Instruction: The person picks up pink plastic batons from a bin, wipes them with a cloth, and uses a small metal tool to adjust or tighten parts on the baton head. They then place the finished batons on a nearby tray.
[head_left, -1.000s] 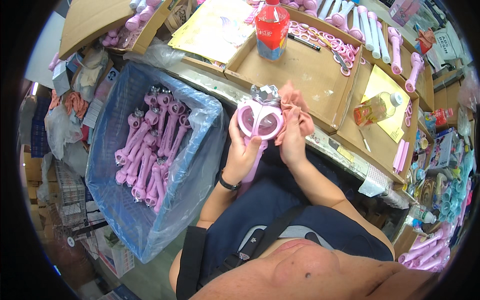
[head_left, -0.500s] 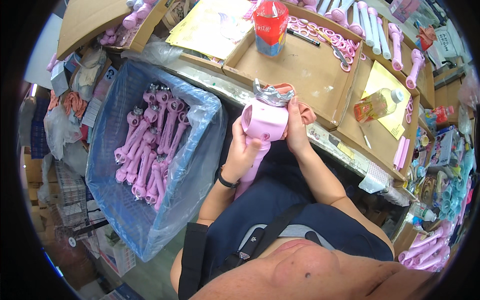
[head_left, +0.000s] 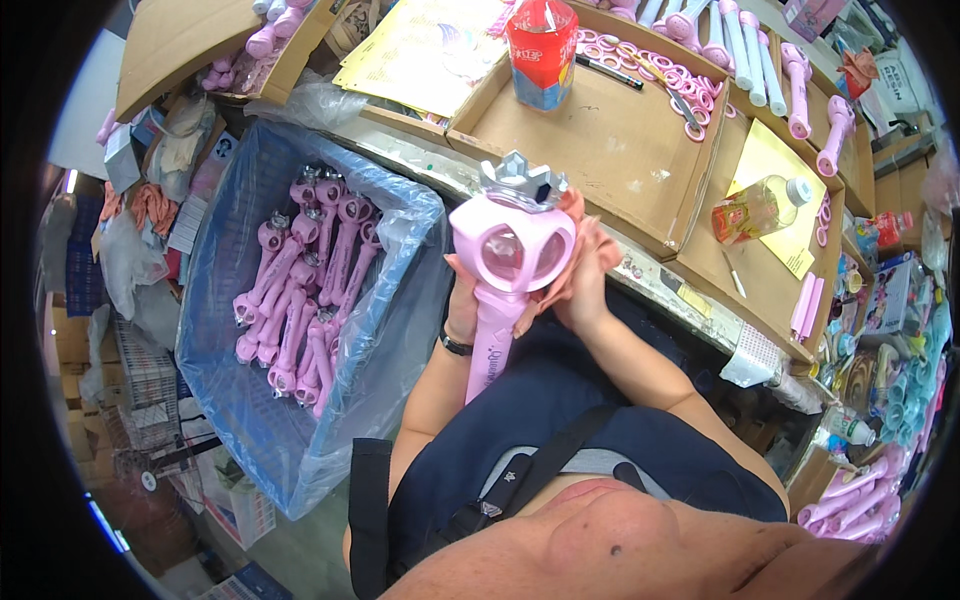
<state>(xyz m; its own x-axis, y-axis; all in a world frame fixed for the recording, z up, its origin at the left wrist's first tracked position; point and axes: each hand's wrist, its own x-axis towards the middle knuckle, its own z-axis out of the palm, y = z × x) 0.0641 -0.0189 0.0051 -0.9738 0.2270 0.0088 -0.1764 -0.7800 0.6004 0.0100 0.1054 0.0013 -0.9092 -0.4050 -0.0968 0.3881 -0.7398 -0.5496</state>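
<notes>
Held upright in front of my body is a pink toy wand with a round, windowed head and a silver crown on top. My left hand grips it from the left, just below the head, with the fingers partly hidden behind it. Against the right side of the head, my right hand presses a salmon-coloured cloth. Left of me, several similar pink wands lie heaped in a blue crate lined with clear plastic.
Across the workbench stand shallow cardboard trays, one with pink rings and pens. A red container and a bottle of yellowish drink stand there too. Yellow sheets lie at the back, and wand parts at the far right.
The wand has been turned in my hands, so its windows and the crown's points now face up to view. My right hand with the cloth has shifted round the head's right side.
</notes>
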